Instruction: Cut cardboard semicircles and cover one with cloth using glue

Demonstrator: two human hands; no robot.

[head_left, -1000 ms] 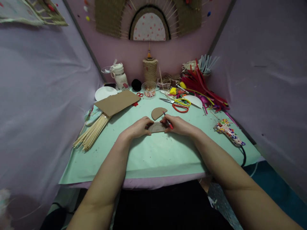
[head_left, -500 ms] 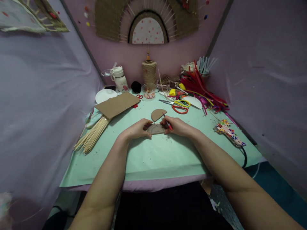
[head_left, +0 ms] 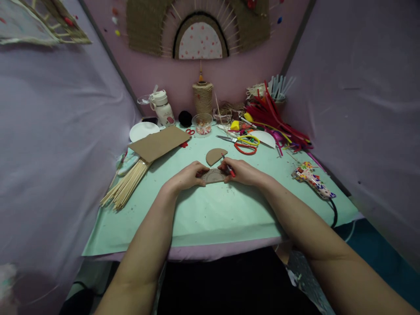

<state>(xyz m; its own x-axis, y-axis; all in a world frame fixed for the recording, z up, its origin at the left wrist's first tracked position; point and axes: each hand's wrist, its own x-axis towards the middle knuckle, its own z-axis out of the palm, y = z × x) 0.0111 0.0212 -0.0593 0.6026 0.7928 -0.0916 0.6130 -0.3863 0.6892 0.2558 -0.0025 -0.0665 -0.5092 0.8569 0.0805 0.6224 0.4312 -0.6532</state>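
A clear protractor (head_left: 215,175) lies over a brown piece that shows through it, straight edge toward me. My left hand (head_left: 192,176) pinches its left end between thumb and fingers. At the right end, my right hand (head_left: 239,171) grips the protractor too, with a red pen (head_left: 230,170) held in the same fingers, its dark tip pointing up and away. Just beyond lies a brown cardboard half-circle (head_left: 215,156), apart from the protractor. Scissors (head_left: 242,142) with yellow and red handles rest behind it to the right.
At left, a cardboard sheet (head_left: 159,143) overlaps a bundle of wooden sticks (head_left: 126,186). A patterned glue gun (head_left: 314,180) lies right. Behind stand a white bottle (head_left: 162,108), a twine spool (head_left: 203,98), a bead bowl (head_left: 202,126) and red pipe cleaners (head_left: 271,116).
The whole view has shifted very slightly. Both hands keep their hold on the protractor, and nothing else has visibly moved.
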